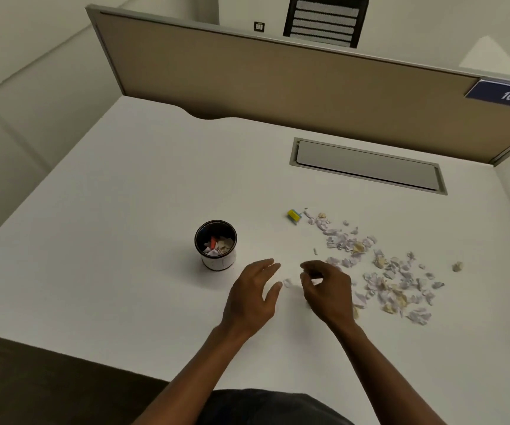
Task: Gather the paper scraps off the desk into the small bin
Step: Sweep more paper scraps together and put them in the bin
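Observation:
A small round bin (216, 259) stands on the white desk (119, 228), with paper bits and something red inside. Several white and tan paper scraps (382, 271) lie scattered to the right. One lone scrap (287, 282) lies between my hands. My left hand (255, 297) hovers over the desk just right of the bin, fingers straight and relaxed, holding nothing. My right hand (325, 286) is beside the lone scrap with its fingers curled downward; nothing shows in its grip. A stray scrap (457, 266) sits far right.
A small yellow and blue object (294, 216) lies at the far end of the scrap pile. A grey cable hatch (367, 165) is set into the desk behind. A tan partition (278, 84) with a "109" label closes the back edge.

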